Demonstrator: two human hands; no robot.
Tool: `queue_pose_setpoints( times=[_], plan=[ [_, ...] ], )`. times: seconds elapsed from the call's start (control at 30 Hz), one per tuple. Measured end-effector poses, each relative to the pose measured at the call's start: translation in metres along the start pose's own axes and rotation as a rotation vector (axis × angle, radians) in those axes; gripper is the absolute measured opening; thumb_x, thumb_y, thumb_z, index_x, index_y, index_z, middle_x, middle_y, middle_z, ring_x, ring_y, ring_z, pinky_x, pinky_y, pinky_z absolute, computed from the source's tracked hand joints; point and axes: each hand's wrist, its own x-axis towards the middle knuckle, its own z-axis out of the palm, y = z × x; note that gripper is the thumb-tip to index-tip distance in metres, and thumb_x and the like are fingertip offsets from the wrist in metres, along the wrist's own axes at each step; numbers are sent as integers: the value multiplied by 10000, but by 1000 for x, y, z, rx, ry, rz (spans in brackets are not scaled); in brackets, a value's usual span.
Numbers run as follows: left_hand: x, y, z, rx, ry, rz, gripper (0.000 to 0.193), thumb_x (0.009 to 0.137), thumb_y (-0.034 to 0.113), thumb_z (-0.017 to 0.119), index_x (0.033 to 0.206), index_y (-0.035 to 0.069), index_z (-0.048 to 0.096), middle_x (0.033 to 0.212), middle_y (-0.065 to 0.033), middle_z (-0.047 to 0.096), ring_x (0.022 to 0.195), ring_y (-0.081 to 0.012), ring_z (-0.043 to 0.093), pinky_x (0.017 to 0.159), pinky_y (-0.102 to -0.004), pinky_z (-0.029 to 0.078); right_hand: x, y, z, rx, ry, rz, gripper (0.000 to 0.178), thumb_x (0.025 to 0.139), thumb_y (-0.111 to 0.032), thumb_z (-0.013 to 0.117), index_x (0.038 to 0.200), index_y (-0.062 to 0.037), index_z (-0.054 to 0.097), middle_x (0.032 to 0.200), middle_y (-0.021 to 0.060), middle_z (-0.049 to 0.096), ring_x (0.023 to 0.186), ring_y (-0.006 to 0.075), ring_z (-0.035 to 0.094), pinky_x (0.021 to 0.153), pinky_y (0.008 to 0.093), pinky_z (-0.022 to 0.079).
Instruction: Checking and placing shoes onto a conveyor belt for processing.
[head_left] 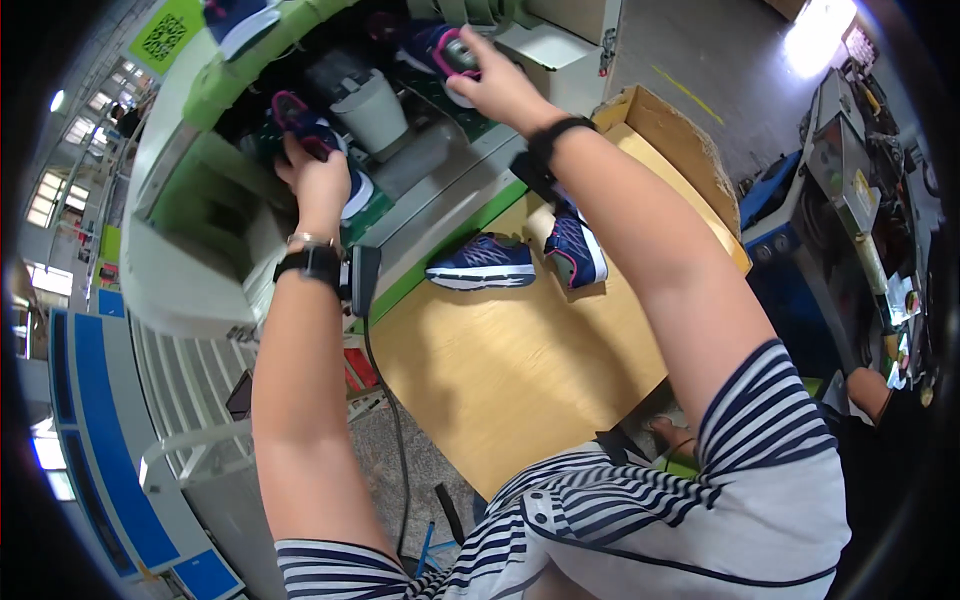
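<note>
Both arms reach forward into the open bay of a pale green and grey machine (430,180). At the left of the bay, my left hand (320,183) is closed round a navy sneaker (307,128) with pink collar trim and a white sole; the palm hides part of it. Farther right, my right hand (500,88) grips another navy sneaker (428,45) at its pink-edged opening, thumb and fingers on either side. Between them stands a grey, cup-shaped part (370,112). Below, on the wooden board, a navy sneaker (484,262) lies beside a second navy sneaker (578,250).
The light wooden board (520,380) spans the space before me, with a cardboard box (690,150) at its right. Another shoe (238,25) sits atop the machine. A black cable (400,450) hangs at the board's left. Other equipment (810,240) and part of another person (868,395) are at right.
</note>
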Motion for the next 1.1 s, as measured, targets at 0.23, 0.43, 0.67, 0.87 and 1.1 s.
queue_pose_setpoints(
  times=[0.23,0.43,0.67,0.87,1.1],
  plan=[
    [-154,20,42,-273,-427,1102,433,785,10,637,1204,111,592,1293,-129,563,1191,-331,551,1011,-441,411,-112,-9,-3,-92,-90,-107,663,879,-55,584,1482,13,320,1503,245,367,1386,446,334,1163,508,260],
    [-211,-45,95,230,-661,240,476,882,218,652,1305,40,524,1137,-159,613,1067,-360,583,922,-487,425,-291,4,-67,-493,-504,255,823,840,-198,715,1502,22,279,1528,276,309,1426,428,283,1174,491,244],
    [-219,-82,50,-198,-1195,413,766,728,468,783,1374,132,547,1225,-111,605,1275,-292,478,1150,-532,140,-307,97,-133,-156,-162,683,807,771,-239,798,1426,30,410,1414,272,477,1291,397,492,1070,411,412],
    [-298,-118,-24,-182,-975,137,662,754,389,790,1341,170,574,1436,-122,511,1466,-356,283,1161,-617,61,-320,55,-105,-141,-109,699,654,791,-207,780,1306,56,475,1166,258,621,1082,395,615,971,414,477],
    [-315,-77,-93,-847,-592,-513,686,1028,382,508,1562,81,200,1609,-171,202,1487,-290,223,1192,-417,207,-342,-113,-60,398,-239,768,697,873,-286,738,1375,65,405,1292,244,539,1240,284,515,1028,380,435]
  ],
)
